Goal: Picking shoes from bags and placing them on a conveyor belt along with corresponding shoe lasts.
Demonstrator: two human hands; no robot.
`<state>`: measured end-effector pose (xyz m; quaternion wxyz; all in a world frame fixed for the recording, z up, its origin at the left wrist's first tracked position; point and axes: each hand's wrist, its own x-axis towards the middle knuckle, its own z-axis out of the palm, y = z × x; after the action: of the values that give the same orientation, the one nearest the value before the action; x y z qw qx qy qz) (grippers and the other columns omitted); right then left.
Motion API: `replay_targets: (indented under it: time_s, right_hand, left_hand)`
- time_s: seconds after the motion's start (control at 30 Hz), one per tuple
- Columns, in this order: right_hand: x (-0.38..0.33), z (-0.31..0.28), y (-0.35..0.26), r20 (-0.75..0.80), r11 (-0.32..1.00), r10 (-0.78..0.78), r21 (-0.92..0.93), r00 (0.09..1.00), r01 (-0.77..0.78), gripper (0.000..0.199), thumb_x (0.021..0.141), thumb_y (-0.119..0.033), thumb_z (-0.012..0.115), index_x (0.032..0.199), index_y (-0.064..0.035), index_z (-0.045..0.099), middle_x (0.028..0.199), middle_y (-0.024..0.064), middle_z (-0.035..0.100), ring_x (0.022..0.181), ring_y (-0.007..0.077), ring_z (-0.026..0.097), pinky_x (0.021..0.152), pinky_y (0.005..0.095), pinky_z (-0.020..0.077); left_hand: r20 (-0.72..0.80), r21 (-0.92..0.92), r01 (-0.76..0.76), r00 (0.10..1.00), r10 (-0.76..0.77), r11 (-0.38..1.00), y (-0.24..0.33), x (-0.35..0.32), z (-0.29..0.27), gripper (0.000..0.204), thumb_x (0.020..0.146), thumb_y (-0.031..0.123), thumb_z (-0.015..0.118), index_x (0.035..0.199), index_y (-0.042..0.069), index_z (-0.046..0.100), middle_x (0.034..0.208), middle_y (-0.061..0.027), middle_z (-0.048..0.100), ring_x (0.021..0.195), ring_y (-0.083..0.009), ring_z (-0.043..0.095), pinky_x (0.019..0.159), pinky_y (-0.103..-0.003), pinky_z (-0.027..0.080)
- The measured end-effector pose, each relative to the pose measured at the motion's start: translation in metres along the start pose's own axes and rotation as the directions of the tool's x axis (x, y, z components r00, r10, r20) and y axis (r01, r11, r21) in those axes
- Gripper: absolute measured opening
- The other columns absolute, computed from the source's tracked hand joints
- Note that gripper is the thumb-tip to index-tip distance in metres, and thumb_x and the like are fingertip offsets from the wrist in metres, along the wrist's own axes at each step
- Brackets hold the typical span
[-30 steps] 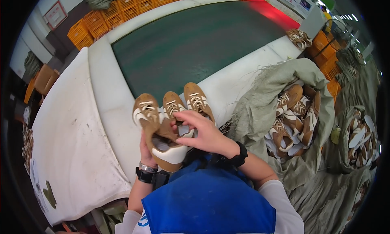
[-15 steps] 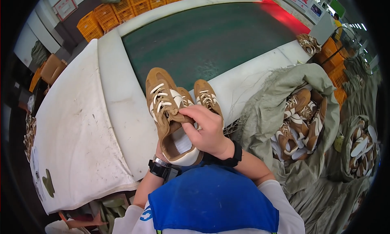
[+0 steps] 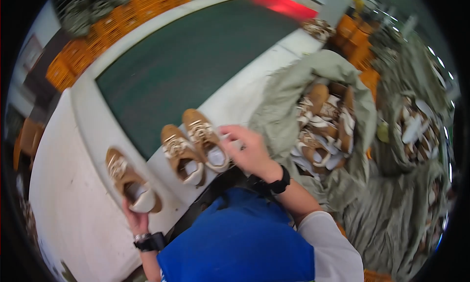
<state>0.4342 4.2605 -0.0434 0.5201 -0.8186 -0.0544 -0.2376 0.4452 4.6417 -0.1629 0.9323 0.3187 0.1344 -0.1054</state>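
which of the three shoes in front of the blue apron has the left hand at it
The leftmost shoe: the left hand is at its heel. It sits apart from the middle shoe and right shoe, which are close together.

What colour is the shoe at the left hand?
The shoe at the left hand is brown with whitish laces and heel patch, clearest in the head view.

The shoes (image 3: 198, 124) are faced in matt, suede-like material, their heels (image 3: 145, 202) smoother; the sack (image 3: 279, 106) is made of rough, cloth-like weave, the crates (image 3: 76, 57) of plastic, the apron (image 3: 240, 243) of matt cloth; the belt (image 3: 171, 62) is finished smooth
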Motion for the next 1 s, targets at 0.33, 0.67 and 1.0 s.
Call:
replay_targets:
  time_s: [0.33,0.67,1.0]
  right_hand:
    - [-0.156,-0.180,0.169,-0.539,0.092,0.277,-0.809,0.796,-0.580,0.044,0.068,-0.027,0.068,0.107,-0.0082,0.059,0.089,0.0176,0.063,0.082,0.0357,0.060,0.079,0.0424,0.0459]
    - [-0.173,-0.243,0.051,-0.666,0.773,0.613,0.396,0.424,-0.495,0.034,0.085,-0.012,0.057,0.114,0.0061,0.052,0.101,0.0091,0.061,0.089,0.0128,0.058,0.077,0.0256,0.0466]
    - [-0.080,-0.111,-0.011,-0.196,0.565,0.535,0.806,0.822,-0.176,0.043,0.089,-0.009,0.048,0.128,0.0022,0.038,0.113,0.0102,0.056,0.101,0.0150,0.055,0.088,0.0287,0.0437]
  left_hand:
    - [-0.316,0.399,0.114,0.949,0.019,0.910,0.004,0.041,-0.112,0.050,0.089,0.035,0.051,0.128,0.005,0.041,0.124,-0.0108,0.048,0.109,-0.0234,0.050,0.090,-0.038,0.043]
    - [0.332,0.911,-0.401,0.852,0.403,0.097,-0.045,0.055,0.073,0.038,0.086,0.004,0.049,0.123,-0.002,0.043,0.122,-0.0131,0.048,0.113,-0.0220,0.045,0.099,-0.032,0.031]
    - [0.691,0.710,-0.488,0.622,-0.368,0.507,-0.127,0.007,0.238,0.092,0.072,0.021,0.073,0.140,0.005,0.013,0.139,-0.0168,0.029,0.127,-0.0272,0.032,0.101,-0.040,0.030]
